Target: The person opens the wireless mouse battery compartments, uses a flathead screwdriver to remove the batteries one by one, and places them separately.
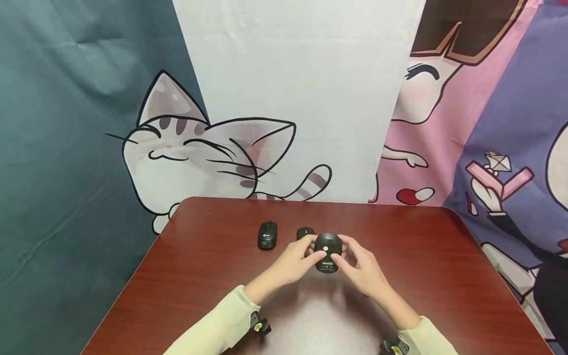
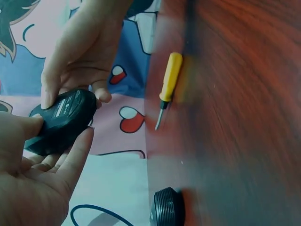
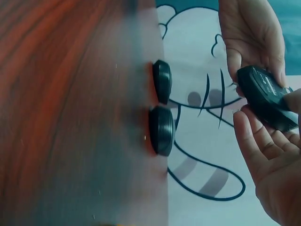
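Note:
A black computer mouse (image 1: 329, 240) is held up over the table between both hands, its underside with a printed label turned toward the head camera. My left hand (image 1: 293, 261) grips it from the left, thumb pressed on the underside and fingers behind it. From the other side my right hand (image 1: 365, 270) grips the same mouse, thumb also on the underside. Behind the hands, a second black mouse (image 1: 305, 231) is partly hidden in the head view. Another black mouse (image 1: 267, 235) lies farther left. The left wrist view shows a yellow-handled screwdriver (image 2: 170, 77) on the table.
The reddish-brown wooden table (image 1: 213, 276) has rounded far corners. Right behind it hangs a cloth (image 1: 301, 88) printed with a cartoon cat and figures. Small cameras are strapped to the left wrist (image 1: 260, 325) and right wrist (image 1: 395, 347).

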`<state>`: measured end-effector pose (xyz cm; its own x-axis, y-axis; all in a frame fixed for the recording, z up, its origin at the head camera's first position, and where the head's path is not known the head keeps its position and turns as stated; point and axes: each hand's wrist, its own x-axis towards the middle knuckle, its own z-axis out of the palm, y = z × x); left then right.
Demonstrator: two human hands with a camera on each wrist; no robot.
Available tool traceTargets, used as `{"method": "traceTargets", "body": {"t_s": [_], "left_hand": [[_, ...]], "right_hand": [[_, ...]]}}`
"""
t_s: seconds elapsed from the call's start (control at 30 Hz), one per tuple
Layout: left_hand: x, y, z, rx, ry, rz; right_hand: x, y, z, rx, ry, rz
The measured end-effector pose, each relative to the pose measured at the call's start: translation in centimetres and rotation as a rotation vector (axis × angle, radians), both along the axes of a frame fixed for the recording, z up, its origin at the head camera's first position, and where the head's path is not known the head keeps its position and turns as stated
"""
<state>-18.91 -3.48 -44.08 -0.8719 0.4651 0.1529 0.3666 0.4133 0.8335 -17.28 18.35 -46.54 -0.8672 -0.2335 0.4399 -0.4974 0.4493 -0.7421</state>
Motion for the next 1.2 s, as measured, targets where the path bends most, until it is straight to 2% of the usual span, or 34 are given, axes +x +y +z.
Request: {"method": "traceTargets", "body": {"t_s": [0.13, 0.37, 0.5, 0.63, 0.9, 1.2], "left_hand": [[0.6, -0.3, 0.0, 0.056, -0.042, -0.014], [1.8, -1.0, -0.5, 0.101, -0.106, -0.007], [2.4, -1.1, -1.1, 0.152, -0.162, -0.006], [3.0, -1.3, -1.5, 0.170, -0.182, -0.013], [3.8, -1.4, -1.9, 0.189, -0.205, -0.023], [4.2, -1.3, -2.7, 0.268, -0.295, -0.027]], "right_hand": [[0.6, -0.4, 0.1, -0.050, -0.036, 0.032], [1.8, -1.1, 0.1, -0.159, -0.170, 0.138], [2.4, -1.4, -0.1, -0.169, -0.204, 0.155], [2.9, -1.5, -0.4, -0.172, -0.224, 0.177], [3.7, -1.7, -0.7, -0.177, -0.330, 0.183], [4.2, -2.0, -1.3, -0.213, -0.410, 0.146]]}}
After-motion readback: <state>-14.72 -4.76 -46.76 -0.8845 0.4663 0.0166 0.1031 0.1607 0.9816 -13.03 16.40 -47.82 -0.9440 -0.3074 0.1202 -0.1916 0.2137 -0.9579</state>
